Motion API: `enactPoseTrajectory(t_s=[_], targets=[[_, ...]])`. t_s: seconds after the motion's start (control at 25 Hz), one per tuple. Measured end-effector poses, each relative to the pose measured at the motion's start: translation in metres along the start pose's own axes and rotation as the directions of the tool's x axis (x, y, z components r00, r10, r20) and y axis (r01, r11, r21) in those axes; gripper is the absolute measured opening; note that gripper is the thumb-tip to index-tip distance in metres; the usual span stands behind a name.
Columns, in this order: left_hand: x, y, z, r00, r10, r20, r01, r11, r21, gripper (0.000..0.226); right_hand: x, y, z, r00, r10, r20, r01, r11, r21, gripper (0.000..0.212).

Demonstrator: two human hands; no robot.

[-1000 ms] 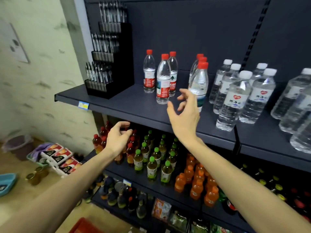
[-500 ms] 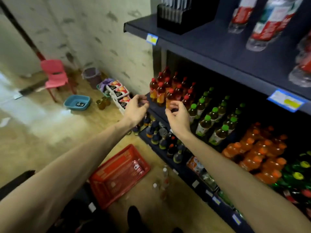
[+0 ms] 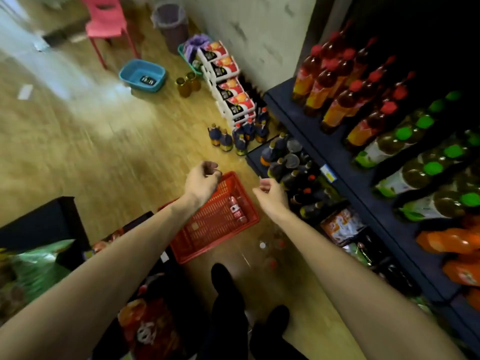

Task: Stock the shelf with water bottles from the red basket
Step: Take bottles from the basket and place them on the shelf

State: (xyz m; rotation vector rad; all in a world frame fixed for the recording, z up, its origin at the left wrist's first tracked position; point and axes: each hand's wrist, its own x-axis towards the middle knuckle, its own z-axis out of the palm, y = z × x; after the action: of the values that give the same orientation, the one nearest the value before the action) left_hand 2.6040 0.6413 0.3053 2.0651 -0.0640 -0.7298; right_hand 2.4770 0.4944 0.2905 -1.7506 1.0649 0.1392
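The red basket (image 3: 207,229) sits on the wooden floor in front of me. One water bottle (image 3: 236,210) with a red label lies inside it near its right wall. My left hand (image 3: 201,181) hovers above the basket's far left rim, fingers loosely curled, holding nothing. My right hand (image 3: 270,194) hangs just right of the basket, also loosely curled and empty. Several clear bottles (image 3: 270,248) stand blurred on the floor beside the basket's right side. The top shelf with the water bottles is out of view.
The dark shelf unit (image 3: 345,178) runs along the right with red-capped, green-capped and orange drinks. Small bottles (image 3: 233,137) and juice cartons (image 3: 228,81) stand on the floor ahead. A blue tub (image 3: 142,75), pink chair (image 3: 106,19) and bin lie farther off. Snack bags sit at left.
My view has swung down from the top shelf to the floor. Both hands have dropped from shelf height to just above the red basket, which is now centred.
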Motion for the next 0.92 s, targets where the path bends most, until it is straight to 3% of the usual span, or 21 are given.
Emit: enactPoseTrajectory(t_s=[0.16, 0.24, 0.4, 0.48, 0.76, 0.92], targets=[[0.068, -0.090, -0.007, 0.987, -0.163, -0.003, 0.163, 0.986, 0.042, 0.029, 0.065, 0.038, 0.062, 0.986, 0.150, 0.076, -0.149, 0.989, -0.016, 0.041], [0.098, -0.143, 0.000, 0.972, -0.233, -0.011, 0.233, 0.971, 0.047, 0.021, 0.099, 0.070, 0.098, 0.971, 0.215, 0.105, -0.214, 0.977, -0.021, 0.046], [0.147, -0.245, 0.040, 0.897, -0.437, -0.064, 0.421, 0.889, -0.178, 0.002, 0.174, 0.142, 0.168, 0.941, 0.299, 0.157, -0.286, 0.953, -0.098, 0.049], [0.167, -0.283, 0.066, 0.857, -0.512, -0.062, 0.480, 0.837, -0.262, 0.011, 0.213, 0.172, 0.200, 0.931, 0.326, 0.165, -0.304, 0.941, -0.147, 0.051], [0.284, -0.402, 0.150, 0.819, -0.574, 0.010, 0.550, 0.779, -0.301, 0.010, 0.361, 0.253, 0.297, 0.932, 0.315, 0.179, -0.259, 0.925, -0.279, 0.049], [0.338, -0.443, 0.188, 0.842, -0.537, 0.053, 0.533, 0.812, -0.238, 0.006, 0.415, 0.309, 0.329, 0.919, 0.361, 0.161, -0.306, 0.907, -0.288, 0.054]])
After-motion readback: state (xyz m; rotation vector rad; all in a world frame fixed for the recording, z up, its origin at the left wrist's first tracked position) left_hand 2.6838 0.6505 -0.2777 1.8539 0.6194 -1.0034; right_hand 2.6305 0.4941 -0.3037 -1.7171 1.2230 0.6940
